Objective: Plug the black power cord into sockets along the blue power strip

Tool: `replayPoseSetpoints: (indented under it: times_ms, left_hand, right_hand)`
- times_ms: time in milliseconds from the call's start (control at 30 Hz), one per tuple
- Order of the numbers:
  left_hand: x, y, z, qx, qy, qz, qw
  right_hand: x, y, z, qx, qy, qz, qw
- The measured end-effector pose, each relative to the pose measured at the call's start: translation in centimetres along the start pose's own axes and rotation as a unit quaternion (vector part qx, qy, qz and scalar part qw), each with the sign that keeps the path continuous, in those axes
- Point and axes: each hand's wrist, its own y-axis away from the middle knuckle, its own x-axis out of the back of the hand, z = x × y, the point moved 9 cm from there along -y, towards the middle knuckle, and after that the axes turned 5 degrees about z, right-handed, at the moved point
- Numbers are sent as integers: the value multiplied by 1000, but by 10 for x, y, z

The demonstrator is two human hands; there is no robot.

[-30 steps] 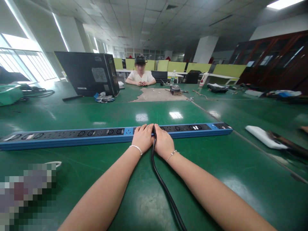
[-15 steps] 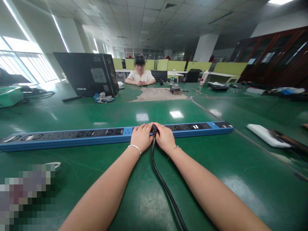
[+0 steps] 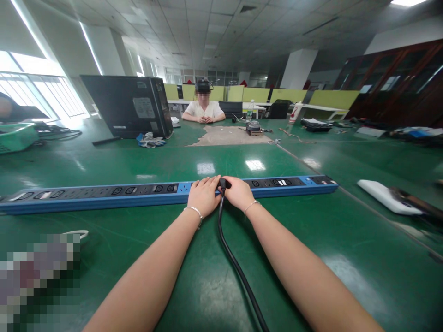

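Observation:
A long blue power strip (image 3: 166, 199) with black socket panels lies across the green table. A black power plug (image 3: 223, 183) stands at its middle, between my two hands. From the plug a thick black cable (image 3: 229, 249) runs down toward me. My left hand (image 3: 203, 197) rests over the strip just left of the plug, fingers laid across the strip's top and thumb by the cable. My right hand (image 3: 238, 196) is closed at the plug's right side, its fingers curled and partly hidden. Whether the plug sits fully in a socket is covered by my hands.
A black computer case (image 3: 126, 106) stands at the back left, with gloves (image 3: 151, 140) beside it. A green basket (image 3: 17, 137) is at far left. A white object (image 3: 387, 197) lies right. Across the table sits a person (image 3: 203, 110); a blurred-out item (image 3: 38, 267) is near left.
My right hand has shifted slightly, its fingers drawn back and more curled, so more of the plug shows. My left hand stays on the strip. The view has moved a little.

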Motion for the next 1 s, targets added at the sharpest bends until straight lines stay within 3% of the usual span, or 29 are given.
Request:
replayPoseSetpoints:
  times_ms: [367, 1000]
  left_hand:
    - [6, -3, -1, 0, 8, 9, 1000]
    - [7, -4, -1, 10, -2, 10, 1000]
  right_hand:
    - [0, 13, -3, 11, 14, 73, 997]
    - [6, 9, -8, 9, 10, 93, 996]
